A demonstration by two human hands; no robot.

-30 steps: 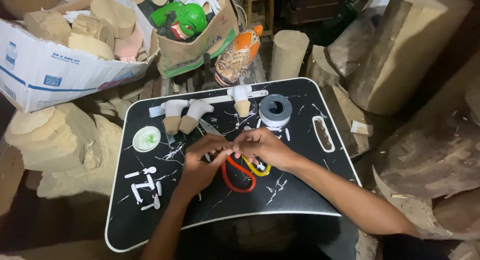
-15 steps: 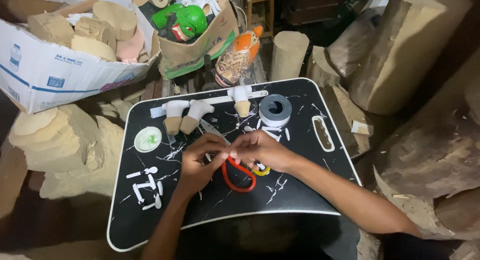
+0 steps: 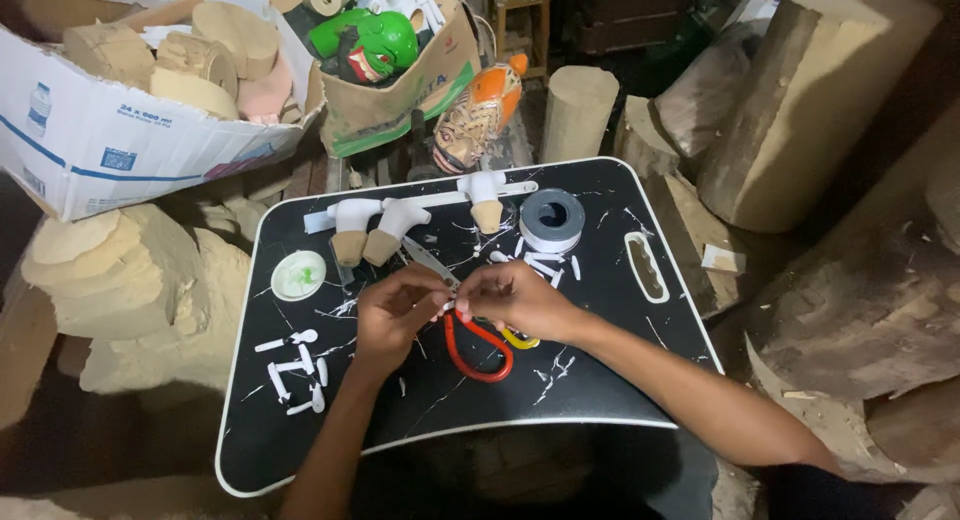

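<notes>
My left hand (image 3: 392, 315) and my right hand (image 3: 515, 298) meet over the middle of a black lap tray (image 3: 600, 380). Their fingertips pinch a small white piece (image 3: 447, 305) between them. Under the hands lie scissors: the red handle loop (image 3: 478, 352) and a yellow loop (image 3: 520, 338) stick out below my right hand, with no finger through them. The metal blades (image 3: 430, 262) point up and left past my left hand.
On the tray are three white-capped wooden pieces (image 3: 352, 232), a roll of grey tape (image 3: 551, 220), a pale green round lid (image 3: 298, 276) and several small white bits (image 3: 290, 370). Wood blocks (image 3: 800, 100) stand around, with a cardboard box of carved wood (image 3: 150, 90) and a green mask (image 3: 375, 45) behind.
Both hands have stayed together over the scissors, with only slight finger movement. The view has shifted a little.
</notes>
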